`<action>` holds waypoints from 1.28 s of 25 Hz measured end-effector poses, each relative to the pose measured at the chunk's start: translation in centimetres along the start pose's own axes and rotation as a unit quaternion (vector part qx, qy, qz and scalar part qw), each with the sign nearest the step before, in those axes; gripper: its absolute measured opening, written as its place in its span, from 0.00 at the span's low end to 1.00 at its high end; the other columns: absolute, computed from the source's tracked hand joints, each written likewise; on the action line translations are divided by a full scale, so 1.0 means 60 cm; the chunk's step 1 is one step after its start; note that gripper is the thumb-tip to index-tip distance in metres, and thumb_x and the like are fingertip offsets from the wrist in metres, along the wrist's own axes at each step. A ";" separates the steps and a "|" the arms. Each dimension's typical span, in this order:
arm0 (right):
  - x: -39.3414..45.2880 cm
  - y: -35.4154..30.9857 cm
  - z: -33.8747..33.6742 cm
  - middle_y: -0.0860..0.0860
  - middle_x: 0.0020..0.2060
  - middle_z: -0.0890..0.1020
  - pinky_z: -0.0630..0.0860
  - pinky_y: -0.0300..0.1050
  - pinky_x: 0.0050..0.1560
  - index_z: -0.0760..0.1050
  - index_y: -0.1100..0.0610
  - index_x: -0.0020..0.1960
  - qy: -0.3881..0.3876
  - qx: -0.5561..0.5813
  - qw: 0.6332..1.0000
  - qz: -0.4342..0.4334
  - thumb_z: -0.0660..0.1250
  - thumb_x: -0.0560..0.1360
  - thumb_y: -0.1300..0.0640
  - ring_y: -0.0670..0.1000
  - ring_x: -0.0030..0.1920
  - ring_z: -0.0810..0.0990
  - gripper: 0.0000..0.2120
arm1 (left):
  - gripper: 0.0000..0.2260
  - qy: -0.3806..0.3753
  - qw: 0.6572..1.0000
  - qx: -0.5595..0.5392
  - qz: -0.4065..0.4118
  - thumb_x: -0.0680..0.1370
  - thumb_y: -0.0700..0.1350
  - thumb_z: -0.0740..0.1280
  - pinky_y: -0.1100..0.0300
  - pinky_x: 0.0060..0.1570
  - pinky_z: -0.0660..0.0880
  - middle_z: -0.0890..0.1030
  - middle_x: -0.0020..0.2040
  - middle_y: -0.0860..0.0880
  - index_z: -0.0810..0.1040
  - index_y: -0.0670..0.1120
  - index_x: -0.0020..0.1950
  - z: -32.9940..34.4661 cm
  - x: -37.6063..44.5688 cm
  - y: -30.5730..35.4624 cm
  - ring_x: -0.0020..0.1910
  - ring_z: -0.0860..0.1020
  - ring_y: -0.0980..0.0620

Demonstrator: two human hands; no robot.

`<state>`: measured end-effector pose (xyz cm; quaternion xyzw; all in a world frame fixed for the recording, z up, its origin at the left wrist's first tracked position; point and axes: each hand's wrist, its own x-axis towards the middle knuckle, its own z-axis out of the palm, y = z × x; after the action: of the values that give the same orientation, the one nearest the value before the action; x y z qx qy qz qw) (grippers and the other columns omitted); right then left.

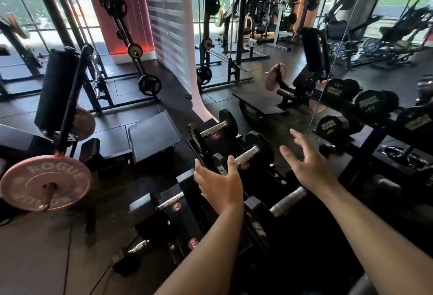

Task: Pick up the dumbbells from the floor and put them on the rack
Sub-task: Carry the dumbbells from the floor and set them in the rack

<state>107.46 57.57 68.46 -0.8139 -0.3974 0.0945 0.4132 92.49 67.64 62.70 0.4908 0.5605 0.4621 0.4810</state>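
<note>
At the far left a pink weight plate marked ROGUE sits on the end of a bar, with a black padded roller standing above it on a machine frame. To its right, a flat black bench pad lies low over the dark floor.

The dumbbell rack runs from the bottom centre up and away toward a wall mirror. Near its lower left edge a dumbbell with black heads and a metal handle rests in its cradle. At the rack's far end another dumbbell lies across the top. Just nearer than that, a third dumbbell sits in its slot.

The left hand hovers above the middle of the rack, palm turned inward, fingers spread and holding nothing; its fingertips lie over the third dumbbell's near end, and contact cannot be judged. Below and to its right a larger dumbbell rests along the rack's right side, its grey handle showing between the two forearms.

The right hand is also spread wide and empty, raised over the right edge of the rack, apart from every weight.

At the far right, the mirror shows a row of reflected dumbbells with printed ends.
</note>
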 end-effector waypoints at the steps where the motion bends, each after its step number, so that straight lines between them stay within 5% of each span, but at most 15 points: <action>1: 0.018 -0.010 0.013 0.48 0.74 0.68 0.65 0.51 0.63 0.60 0.39 0.77 0.000 0.005 1.000 -0.003 0.62 0.79 0.39 0.54 0.72 0.68 0.28 | 0.42 -0.001 1.000 -0.001 0.003 0.74 0.63 0.70 0.37 0.73 0.62 0.60 0.79 0.46 0.55 0.50 0.80 0.006 0.023 0.005 0.77 0.63 0.43; 15: 0.391 -0.059 0.285 0.49 0.73 0.70 0.65 0.43 0.63 0.62 0.41 0.77 -0.019 0.046 0.999 0.002 0.65 0.78 0.41 0.49 0.72 0.68 0.29 | 0.43 0.005 0.999 0.044 -0.018 0.73 0.61 0.73 0.36 0.72 0.62 0.59 0.80 0.45 0.55 0.50 0.81 0.114 0.442 -0.016 0.76 0.65 0.39; 24: 0.520 -0.001 0.420 0.54 0.72 0.70 0.65 0.43 0.65 0.63 0.46 0.77 -0.021 0.025 0.999 0.037 0.69 0.75 0.41 0.54 0.72 0.70 0.34 | 0.39 -0.051 0.996 0.058 -0.042 0.73 0.60 0.73 0.45 0.69 0.67 0.57 0.81 0.49 0.59 0.61 0.80 0.177 0.558 -0.063 0.77 0.63 0.42; 29: 0.537 0.032 0.446 0.53 0.70 0.73 0.66 0.41 0.61 0.64 0.44 0.76 -0.012 0.020 0.999 0.046 0.70 0.75 0.45 0.54 0.69 0.72 0.32 | 0.28 -0.100 0.992 0.057 -0.058 0.77 0.47 0.71 0.55 0.59 0.72 0.67 0.75 0.47 0.67 0.55 0.76 0.197 0.577 -0.081 0.68 0.73 0.46; 32: 0.542 0.043 0.456 0.53 0.67 0.77 0.69 0.42 0.60 0.66 0.43 0.75 0.006 0.004 0.999 0.036 0.70 0.75 0.47 0.55 0.66 0.75 0.30 | 0.24 -0.101 0.993 0.049 -0.043 0.78 0.40 0.66 0.51 0.56 0.76 0.72 0.70 0.46 0.68 0.55 0.72 0.195 0.571 -0.090 0.61 0.76 0.46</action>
<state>117.39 96.61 54.66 -0.8265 -0.3651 0.1060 0.4152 101.64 101.77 53.14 0.5337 0.5515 0.3607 0.5299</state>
